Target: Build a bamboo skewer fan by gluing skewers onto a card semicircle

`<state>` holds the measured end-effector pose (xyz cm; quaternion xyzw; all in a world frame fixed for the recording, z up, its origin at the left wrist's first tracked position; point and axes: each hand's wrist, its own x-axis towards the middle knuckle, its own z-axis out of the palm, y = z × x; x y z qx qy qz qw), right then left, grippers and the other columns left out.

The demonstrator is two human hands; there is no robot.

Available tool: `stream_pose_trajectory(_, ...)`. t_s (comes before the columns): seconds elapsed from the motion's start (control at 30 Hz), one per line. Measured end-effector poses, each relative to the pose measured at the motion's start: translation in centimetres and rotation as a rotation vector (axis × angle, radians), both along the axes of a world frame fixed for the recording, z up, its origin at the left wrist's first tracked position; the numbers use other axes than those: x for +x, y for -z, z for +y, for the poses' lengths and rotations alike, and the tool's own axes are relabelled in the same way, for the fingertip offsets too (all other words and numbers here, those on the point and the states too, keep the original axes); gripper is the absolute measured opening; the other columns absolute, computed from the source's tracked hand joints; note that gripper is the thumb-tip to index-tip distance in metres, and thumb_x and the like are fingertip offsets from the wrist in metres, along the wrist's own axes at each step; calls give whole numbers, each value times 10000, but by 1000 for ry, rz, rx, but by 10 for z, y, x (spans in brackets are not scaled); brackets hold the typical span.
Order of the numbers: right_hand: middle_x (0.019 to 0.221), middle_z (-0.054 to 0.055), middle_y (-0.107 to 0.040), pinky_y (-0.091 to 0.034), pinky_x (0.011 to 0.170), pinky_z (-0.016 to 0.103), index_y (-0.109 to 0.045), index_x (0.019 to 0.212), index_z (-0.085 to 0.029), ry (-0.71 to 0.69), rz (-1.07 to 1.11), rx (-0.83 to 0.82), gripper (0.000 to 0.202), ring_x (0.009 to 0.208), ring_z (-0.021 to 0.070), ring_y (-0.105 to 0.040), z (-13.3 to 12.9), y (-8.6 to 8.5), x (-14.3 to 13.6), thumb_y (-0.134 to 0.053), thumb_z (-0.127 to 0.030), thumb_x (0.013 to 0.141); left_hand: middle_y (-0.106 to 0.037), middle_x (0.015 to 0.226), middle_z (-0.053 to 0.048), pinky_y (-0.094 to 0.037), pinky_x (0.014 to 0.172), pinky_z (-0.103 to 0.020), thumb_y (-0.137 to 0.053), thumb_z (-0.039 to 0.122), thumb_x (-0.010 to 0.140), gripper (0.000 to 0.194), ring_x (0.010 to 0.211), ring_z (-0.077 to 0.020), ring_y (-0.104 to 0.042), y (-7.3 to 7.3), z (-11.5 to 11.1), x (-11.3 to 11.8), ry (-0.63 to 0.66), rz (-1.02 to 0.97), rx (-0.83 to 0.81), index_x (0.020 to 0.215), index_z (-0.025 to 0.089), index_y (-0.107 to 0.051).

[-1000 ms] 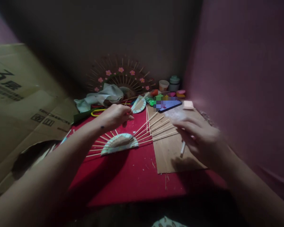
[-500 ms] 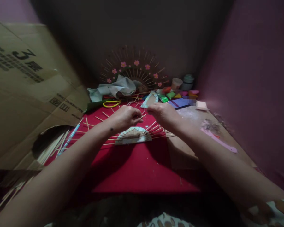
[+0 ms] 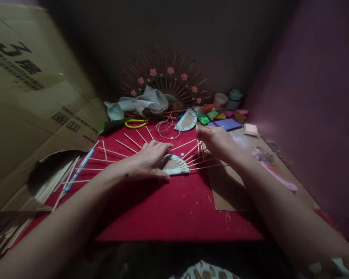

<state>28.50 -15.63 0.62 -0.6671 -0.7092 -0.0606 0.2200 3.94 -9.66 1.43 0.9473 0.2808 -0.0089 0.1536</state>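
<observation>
A half-round cardboard piece (image 3: 170, 164) with a pale blue patterned rim lies on the red cloth. Thin wooden sticks (image 3: 126, 146) fan out from it to the left, top and right. My left hand (image 3: 147, 161) lies over its left part, thumb and fingers spread around it, hiding the inner ends of several sticks. To the upper right, my right hand (image 3: 213, 140) is closed in a pinch at the outer ends of the right-hand sticks. A thin stick (image 3: 198, 149) shows at its fingertips; the grip itself is partly hidden.
A large cardboard box (image 3: 46, 104) stands on the left, with loose sticks (image 3: 58, 178) at its torn opening. Behind are a second half-round piece (image 3: 187, 120), yellow-handled scissors (image 3: 136, 124), string (image 3: 165, 130) and a flower-decorated fan (image 3: 170, 71). A cardboard sheet (image 3: 223, 193) lies right.
My left hand has come down onto the half-round piece and its fingers have spread. My right hand has moved right, away from the left one, toward the sticks' outer ends.
</observation>
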Motion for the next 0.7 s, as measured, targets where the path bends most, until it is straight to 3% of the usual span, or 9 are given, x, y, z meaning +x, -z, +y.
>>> stream_pose_trajectory(0.3, 694, 41, -607, -306, 593, 273, -654, 755, -179, -72, -12, -152, 169, 630, 137, -485, -6, 0, -5, -499, -174, 822, -478, 1283, -142, -348, 988, -432, -680, 332, 722, 746, 1179, -303, -429, 3, -3, -5, 26, 44, -67, 1373, 176, -351)
stream_pose_trajectory(0.57, 726, 32, -598, -320, 598, 270, -620, 692, -184, -189, 30, -210, 179, 640, 124, -494, -5, 3, -1, -478, -149, 794, -461, 1313, -134, -338, 996, -445, -725, 371, 705, 784, 1199, -308, -409, -5, -4, -10, 72, 61, -83, 1378, 201, -359)
stream_pose_trajectory(0.63, 721, 25, -590, -326, 592, 269, -609, 686, -184, -199, 50, -205, 167, 630, 122, -490, -2, 5, 3, -483, -156, 792, -450, 1310, -140, -353, 971, -446, -728, 412, 708, 721, 1180, -310, -411, -4, -2, -9, 99, 14, -44, 1331, 201, -433)
stream_pose_trajectory(0.7, 717, 19, -588, -337, 597, 265, -603, 689, -184, -208, 80, -206, 154, 632, 120, -494, 0, 7, 7, -492, -159, 791, -483, 1237, -139, -372, 931, -426, -681, 398, 764, 517, 1122, -290, -436, 0, -1, -7, 98, -52, 15, 1214, 182, -545)
